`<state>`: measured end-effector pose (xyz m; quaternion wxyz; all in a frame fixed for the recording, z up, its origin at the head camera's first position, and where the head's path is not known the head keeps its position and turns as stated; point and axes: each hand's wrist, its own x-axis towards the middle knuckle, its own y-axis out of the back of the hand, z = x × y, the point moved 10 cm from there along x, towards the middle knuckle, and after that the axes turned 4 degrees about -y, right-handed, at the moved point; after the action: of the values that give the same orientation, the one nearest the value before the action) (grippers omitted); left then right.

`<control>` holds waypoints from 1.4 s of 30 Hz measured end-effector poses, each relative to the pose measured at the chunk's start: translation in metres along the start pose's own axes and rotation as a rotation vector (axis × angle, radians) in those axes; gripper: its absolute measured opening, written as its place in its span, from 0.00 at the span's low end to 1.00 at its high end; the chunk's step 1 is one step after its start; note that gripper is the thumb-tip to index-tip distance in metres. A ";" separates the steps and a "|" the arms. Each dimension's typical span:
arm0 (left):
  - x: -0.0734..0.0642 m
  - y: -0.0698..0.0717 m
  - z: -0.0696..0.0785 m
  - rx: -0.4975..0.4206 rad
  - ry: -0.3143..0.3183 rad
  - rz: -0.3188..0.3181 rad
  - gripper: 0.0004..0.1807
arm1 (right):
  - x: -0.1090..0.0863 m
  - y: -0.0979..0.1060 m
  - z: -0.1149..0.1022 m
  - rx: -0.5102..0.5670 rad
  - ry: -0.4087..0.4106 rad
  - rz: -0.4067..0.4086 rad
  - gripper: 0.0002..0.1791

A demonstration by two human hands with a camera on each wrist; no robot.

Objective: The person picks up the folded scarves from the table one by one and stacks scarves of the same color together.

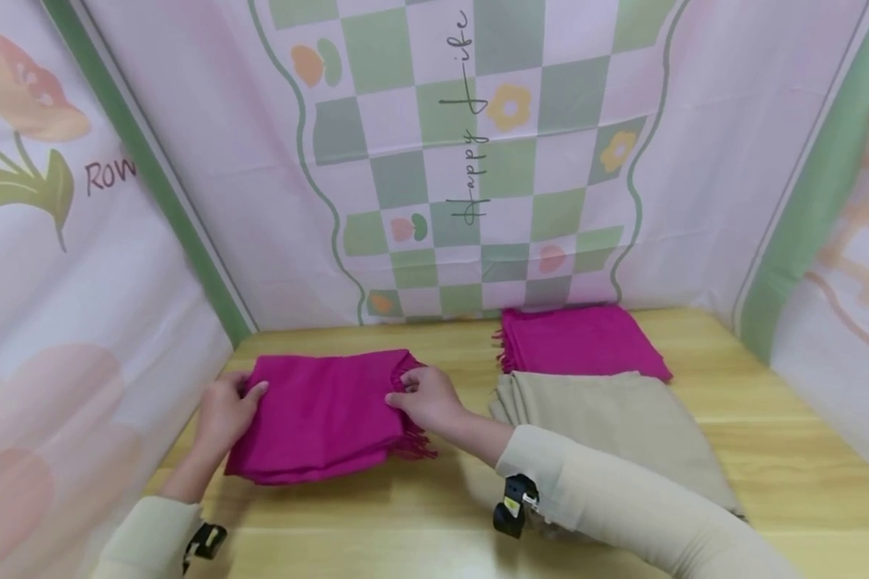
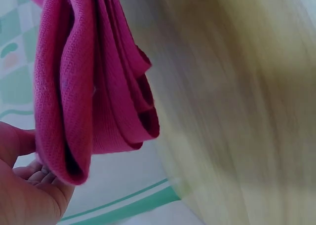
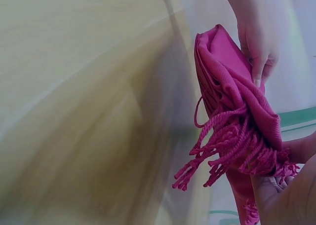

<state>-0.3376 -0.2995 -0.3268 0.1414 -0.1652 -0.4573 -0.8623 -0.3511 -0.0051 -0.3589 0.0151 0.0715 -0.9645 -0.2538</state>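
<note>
A folded magenta scarf (image 1: 322, 414) with twisted fringe is held between both hands at the left of the table, its near edge raised off the wood. My left hand (image 1: 226, 414) pinches its left side, thumb on top and fingers beneath. At the fringed right end, my right hand (image 1: 430, 398) grips the scarf between thumb and fingers. The left wrist view shows the stacked folds of the scarf (image 2: 79, 87) beside the left thumb. Fringe (image 3: 232, 141) dangles by the right hand (image 3: 291, 190) in the right wrist view.
On the right of the wooden table (image 1: 420, 531), a second folded magenta scarf (image 1: 575, 342) lies at the back. A folded beige cloth (image 1: 615, 418) lies in front of it, partly behind the right sleeve. Printed curtains (image 1: 434, 161) enclose the table's back and sides.
</note>
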 end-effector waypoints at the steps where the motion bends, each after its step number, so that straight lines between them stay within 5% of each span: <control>1: 0.000 -0.001 0.000 -0.006 0.001 -0.001 0.18 | -0.001 0.000 0.002 0.007 -0.006 -0.002 0.20; 22: -0.002 -0.033 -0.003 -0.067 -0.011 -0.044 0.17 | -0.015 0.002 0.033 0.035 -0.076 -0.010 0.21; 32: -0.008 -0.040 -0.009 -0.058 -0.010 -0.053 0.15 | -0.022 -0.002 0.039 0.020 -0.067 -0.021 0.08; 38: -0.012 -0.042 -0.008 -0.054 -0.008 -0.063 0.15 | -0.024 -0.004 0.045 0.057 -0.075 -0.044 0.22; 42: -0.013 -0.046 -0.008 -0.053 -0.017 -0.077 0.14 | -0.026 -0.004 0.049 0.056 -0.081 -0.042 0.20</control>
<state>-0.3449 -0.2798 -0.3705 0.0997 -0.1586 -0.4416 -0.8774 -0.3284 0.0194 -0.4031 -0.0313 0.0817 -0.9693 -0.2297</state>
